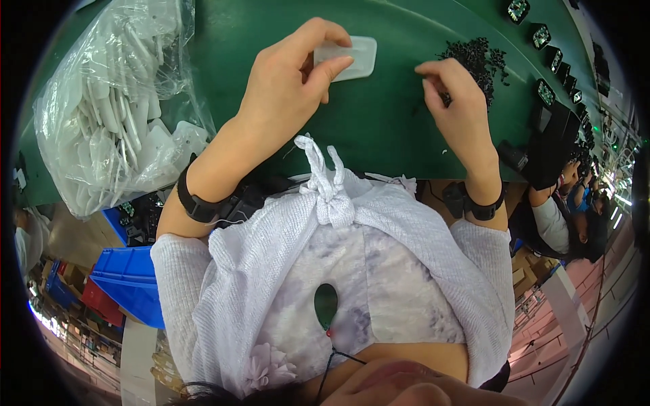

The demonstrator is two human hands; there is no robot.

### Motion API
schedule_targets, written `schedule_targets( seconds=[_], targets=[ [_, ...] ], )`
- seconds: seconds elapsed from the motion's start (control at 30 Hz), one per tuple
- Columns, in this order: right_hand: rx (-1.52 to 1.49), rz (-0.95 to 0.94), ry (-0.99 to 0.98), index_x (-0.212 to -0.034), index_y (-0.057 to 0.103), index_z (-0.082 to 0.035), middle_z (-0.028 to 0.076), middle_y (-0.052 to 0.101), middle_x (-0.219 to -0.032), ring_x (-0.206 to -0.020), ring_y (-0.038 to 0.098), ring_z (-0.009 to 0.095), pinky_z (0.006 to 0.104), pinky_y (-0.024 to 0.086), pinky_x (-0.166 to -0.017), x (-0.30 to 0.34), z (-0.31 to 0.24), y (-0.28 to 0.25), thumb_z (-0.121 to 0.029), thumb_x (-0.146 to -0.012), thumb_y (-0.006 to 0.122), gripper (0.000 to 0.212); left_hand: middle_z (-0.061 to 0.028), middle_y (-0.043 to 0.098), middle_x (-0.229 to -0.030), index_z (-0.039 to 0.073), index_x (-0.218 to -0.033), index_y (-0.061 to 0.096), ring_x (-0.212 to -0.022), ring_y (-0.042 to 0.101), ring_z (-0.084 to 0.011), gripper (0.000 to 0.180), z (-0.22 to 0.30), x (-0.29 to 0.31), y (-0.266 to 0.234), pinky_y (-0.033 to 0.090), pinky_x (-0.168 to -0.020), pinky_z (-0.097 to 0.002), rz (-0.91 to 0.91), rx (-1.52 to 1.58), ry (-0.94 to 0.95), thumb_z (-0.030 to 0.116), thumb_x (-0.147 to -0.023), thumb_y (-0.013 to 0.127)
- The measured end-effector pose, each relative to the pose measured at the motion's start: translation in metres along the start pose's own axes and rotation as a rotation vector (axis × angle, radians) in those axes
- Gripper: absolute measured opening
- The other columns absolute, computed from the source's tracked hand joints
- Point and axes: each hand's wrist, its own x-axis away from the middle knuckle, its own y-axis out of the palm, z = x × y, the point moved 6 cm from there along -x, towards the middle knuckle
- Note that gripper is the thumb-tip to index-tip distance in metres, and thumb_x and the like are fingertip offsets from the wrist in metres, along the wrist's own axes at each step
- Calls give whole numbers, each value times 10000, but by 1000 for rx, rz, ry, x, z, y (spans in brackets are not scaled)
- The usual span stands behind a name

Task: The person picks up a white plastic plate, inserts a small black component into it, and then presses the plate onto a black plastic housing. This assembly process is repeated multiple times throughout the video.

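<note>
My left hand (291,71) grips a small translucent white plastic cover (363,57) by its left side, thumb and fingers curled over it against the green table. The cover is a rounded rectangle, and its left part is hidden under my fingers. To the right, my right hand (460,101) hovers with index finger and thumb brought close together in a pinch. Whatever sits between those fingertips, if anything, is too small to make out. Just behind that hand lies a heap of tiny black parts (477,61), partly covered by my fingers.
A clear plastic bag (115,101) full of similar white covers lies on the table (271,17) at left. Black units with circuit boards (540,36) line the right edge. Blue bins (125,281) stand below left. Another person (562,220) sits at the far right.
</note>
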Motion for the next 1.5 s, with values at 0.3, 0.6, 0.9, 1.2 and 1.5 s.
schedule_targets(
  seconds=[0.3, 0.6, 0.9, 1.2, 1.5],
  targets=[
    [-1213, 215, 169, -1010, 599, -6, 72, 652, -998, -936, 635, 140, 259, 508, -852, -33, -23, 40, 68, -869, 664, 172, -80, 630, -836, 29, -982, 643, -529, 581, -167, 147, 6, -4, 12, 463, -506, -291, 31, -20, 139, 71, -857, 707],
    [-396, 220, -104, -965, 667, -23, 50, 647, -942, -815, 589, 129, 239, 466, -722, -39, -48, 20, 0, -837, 718, 140, -106, 619, -845, 26, -963, 640, -702, 630, -280, 129, 4, -1, 5, 516, -603, -333, 107, -248, 360, 33, -845, 690],
    [-304, 288, -127, -892, 645, -29, 34, 614, -833, -722, 555, 122, 244, 444, -642, -33, -50, 19, -46, -835, 735, 108, -70, 632, -862, -12, -1007, 614, -636, 649, -119, 98, -14, -4, 9, 527, -558, -244, 28, 269, 22, 25, -920, 639],
    [-300, 285, -91, -877, 649, -48, 4, 591, -791, -668, 524, 91, 227, 404, -601, -29, -47, 24, -45, -824, 735, 101, -101, 695, -919, -37, -1028, 595, -796, 700, -140, 115, -21, -4, 9, 554, -743, -245, -18, 435, -77, 59, -966, 590],
    [-652, 197, 174, -883, 644, -29, -40, 568, -777, -648, 466, 35, 192, 357, -583, -30, -38, 41, -64, -876, 710, 75, -78, 662, -923, -30, -1006, 604, -791, 689, -135, 88, -15, -3, 10, 553, -725, -238, -17, 400, 48, 39, -951, 607]
  ],
)
